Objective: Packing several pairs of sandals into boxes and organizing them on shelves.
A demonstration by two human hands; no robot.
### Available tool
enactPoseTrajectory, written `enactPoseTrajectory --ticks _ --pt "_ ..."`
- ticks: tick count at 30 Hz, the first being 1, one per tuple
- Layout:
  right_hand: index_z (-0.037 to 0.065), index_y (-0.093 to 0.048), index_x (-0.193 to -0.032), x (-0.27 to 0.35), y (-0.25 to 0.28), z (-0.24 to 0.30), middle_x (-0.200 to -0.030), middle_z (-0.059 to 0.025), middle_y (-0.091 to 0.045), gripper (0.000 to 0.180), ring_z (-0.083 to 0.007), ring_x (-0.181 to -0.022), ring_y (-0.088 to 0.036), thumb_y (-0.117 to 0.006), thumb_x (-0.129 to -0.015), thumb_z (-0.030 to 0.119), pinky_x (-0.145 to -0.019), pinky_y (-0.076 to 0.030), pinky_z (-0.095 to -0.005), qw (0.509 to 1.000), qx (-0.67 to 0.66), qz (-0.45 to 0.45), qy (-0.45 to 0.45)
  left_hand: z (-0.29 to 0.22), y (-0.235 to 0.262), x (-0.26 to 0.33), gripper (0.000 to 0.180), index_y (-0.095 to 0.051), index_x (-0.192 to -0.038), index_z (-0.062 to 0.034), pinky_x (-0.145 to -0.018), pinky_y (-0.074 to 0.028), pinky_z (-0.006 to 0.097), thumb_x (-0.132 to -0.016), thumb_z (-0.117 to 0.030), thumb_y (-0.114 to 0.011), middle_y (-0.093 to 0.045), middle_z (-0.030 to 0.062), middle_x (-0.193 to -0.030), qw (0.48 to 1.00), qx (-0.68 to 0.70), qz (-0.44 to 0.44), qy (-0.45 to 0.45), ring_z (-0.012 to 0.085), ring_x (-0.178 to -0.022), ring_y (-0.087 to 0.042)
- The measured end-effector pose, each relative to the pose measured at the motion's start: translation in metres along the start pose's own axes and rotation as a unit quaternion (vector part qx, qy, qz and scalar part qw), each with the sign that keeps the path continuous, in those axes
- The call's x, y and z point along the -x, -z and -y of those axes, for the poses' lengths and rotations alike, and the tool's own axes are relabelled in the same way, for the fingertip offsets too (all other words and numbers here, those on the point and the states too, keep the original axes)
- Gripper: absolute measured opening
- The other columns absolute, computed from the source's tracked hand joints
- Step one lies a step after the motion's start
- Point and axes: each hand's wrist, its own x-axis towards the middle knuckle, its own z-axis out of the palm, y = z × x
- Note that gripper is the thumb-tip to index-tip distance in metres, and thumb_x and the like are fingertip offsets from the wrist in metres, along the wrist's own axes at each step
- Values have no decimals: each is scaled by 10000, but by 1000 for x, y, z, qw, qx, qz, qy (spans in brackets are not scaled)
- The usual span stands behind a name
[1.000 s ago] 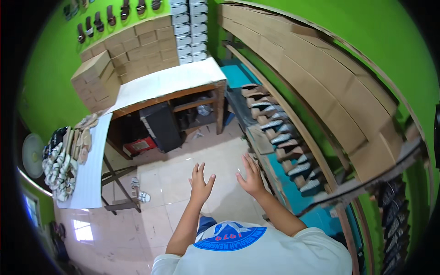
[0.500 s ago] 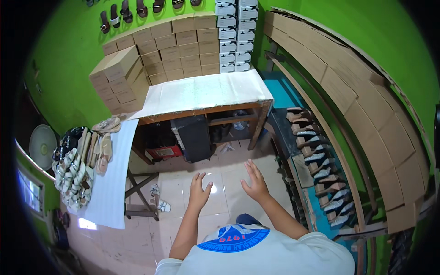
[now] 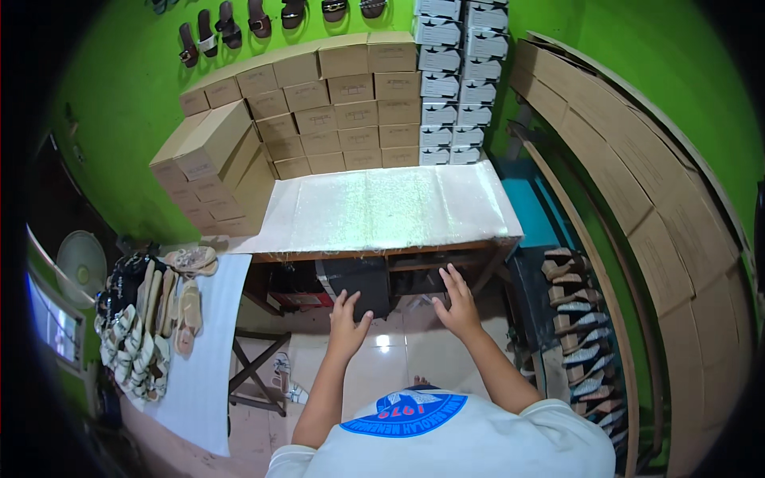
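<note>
Green walls enclose a shop room stacked with cardboard boxes, where both hands hang empty over the tiled floor: the left hand open with fingers spread, the right hand likewise released. Nearest them, at twelve o'clock, sits the dark box-shaped case under the long wooden table with a pale shiny cover; this looks like a reach, calling for both palms to close on it.
</note>
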Motion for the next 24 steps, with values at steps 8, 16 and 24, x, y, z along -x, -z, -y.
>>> enactPoseTrajectory --ticks 8,16,24 --pt "98 -381 -1299 -137 -63 -24 -1344 -171 -350 579 -360 -1194 -387 -592 -764 162 -994 -302 -455 998 -3 42 43 31 8 -107 515 -445 -1247 -65 -1002 -297 403 -795 -246 -615 -318 235 -1341 999 -32 -36 -10 377 -1225 -346" --pt "147 -367 -1318 -251 -124 -26 -1345 -146 -354 586 -331 -1198 -383 -585 -779 213 -1002 -283 -477 995 64 59 39 72 43 -254 495 -474 -1219 -89 -998 -281 442 -786 -279 -620 -340 226 -1327 995 -38 3 -89 394 -1187 -357" --pt "196 -368 -1319 -388 -124 -7 -1348 -116 -357 594 -311 -1231 -355 -593 -771 243 -1032 -219 -525 976 193 31 95 38 110 -441 640 -360 -1311 -101 -1046 -176 526 -767 -308 -626 -318 126 -1371 918 -240 -94 -302 322 -1264 -296"
